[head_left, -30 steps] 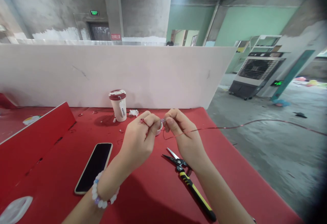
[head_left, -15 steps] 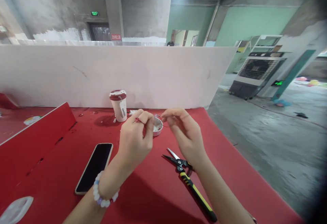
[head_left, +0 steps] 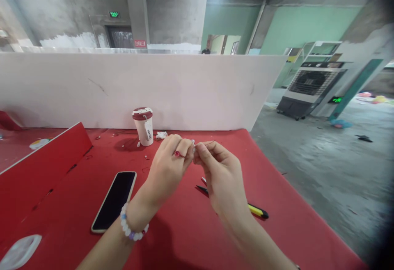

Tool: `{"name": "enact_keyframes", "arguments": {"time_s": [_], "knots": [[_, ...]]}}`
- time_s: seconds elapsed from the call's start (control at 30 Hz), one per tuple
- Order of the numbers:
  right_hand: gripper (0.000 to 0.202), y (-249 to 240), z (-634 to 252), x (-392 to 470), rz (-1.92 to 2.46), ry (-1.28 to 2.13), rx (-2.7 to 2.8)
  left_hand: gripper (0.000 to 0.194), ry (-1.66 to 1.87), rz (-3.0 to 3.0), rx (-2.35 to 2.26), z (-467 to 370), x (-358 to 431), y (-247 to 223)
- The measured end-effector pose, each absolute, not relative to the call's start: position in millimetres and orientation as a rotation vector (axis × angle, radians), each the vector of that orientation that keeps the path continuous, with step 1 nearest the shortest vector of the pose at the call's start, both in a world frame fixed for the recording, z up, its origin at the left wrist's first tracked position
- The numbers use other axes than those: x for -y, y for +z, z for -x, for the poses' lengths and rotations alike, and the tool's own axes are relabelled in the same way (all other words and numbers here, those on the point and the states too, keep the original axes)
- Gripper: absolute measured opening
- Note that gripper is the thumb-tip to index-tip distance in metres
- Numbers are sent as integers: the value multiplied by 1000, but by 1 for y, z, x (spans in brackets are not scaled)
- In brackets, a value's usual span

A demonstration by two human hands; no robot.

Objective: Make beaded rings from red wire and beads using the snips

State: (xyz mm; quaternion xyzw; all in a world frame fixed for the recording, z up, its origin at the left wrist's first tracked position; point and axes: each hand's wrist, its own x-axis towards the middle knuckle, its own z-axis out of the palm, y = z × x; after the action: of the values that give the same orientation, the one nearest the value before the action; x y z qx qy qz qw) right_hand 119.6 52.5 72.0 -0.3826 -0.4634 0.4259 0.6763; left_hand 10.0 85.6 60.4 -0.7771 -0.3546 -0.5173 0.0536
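My left hand [head_left: 169,161] is closed in a pinch, a red ring on one finger and a beaded bracelet [head_left: 131,227] round the wrist. Small clear beads [head_left: 193,143] show at its fingertips. Right beside them, my right hand [head_left: 223,171] pinches a thin dark wire [head_left: 209,143] whose end sticks out above the fingers. The fingertips of both hands meet or nearly meet. Under my right hand and wrist lie the black-and-yellow pliers [head_left: 258,211], partly hidden. The small round dish is hidden behind my hands.
A phone [head_left: 115,202] lies on the red table [head_left: 181,237] at the left. Behind it stands a lidded paper cup [head_left: 144,128], with a crumpled white scrap [head_left: 161,135] beside it. A white panel [head_left: 184,93] borders the back; a clear plastic piece [head_left: 21,253] lies front left.
My hands have come together, the left moving right and the right closing its fingers. They now cover the dish and more of the pliers, whose yellow handle shows at a different angle.
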Motion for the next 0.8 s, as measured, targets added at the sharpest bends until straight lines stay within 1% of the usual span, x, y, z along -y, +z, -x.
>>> {"name": "enact_keyframes", "arguments": {"time_s": [0.07,0.13,0.23,0.33,0.4,0.53,0.6,0.67,0.73,0.8], "knots": [[19,73,-127,-57,772,1127,1017,28,-1597,2422,1064,-11,-86,59],[21,74,-135,-62,730,1204,1044,27,-1612,2420,1092,-12,-85,61],[17,76,-143,-68,771,1053,1232,24,-1607,2415,1207,-12,-80,70],[6,75,-146,-70,812,736,1478,25,-1606,2461,1338,-11,-76,78],[6,74,-147,-71,806,447,1601,27,-1597,2510,1393,-9,-75,82],[12,68,-155,-77,855,-164,1752,28,-1566,2675,1463,-6,-75,85],[14,65,-158,-78,866,-476,1778,30,-1567,2684,1515,-5,-76,86],[11,65,-159,-77,830,-784,1757,31,-1523,2627,1542,-4,-77,85],[12,66,-157,-77,791,-991,1751,30,-1425,2585,1519,-3,-78,85],[16,69,-154,-76,807,-1054,1838,29,-1329,2561,1481,-3,-79,84]]}}
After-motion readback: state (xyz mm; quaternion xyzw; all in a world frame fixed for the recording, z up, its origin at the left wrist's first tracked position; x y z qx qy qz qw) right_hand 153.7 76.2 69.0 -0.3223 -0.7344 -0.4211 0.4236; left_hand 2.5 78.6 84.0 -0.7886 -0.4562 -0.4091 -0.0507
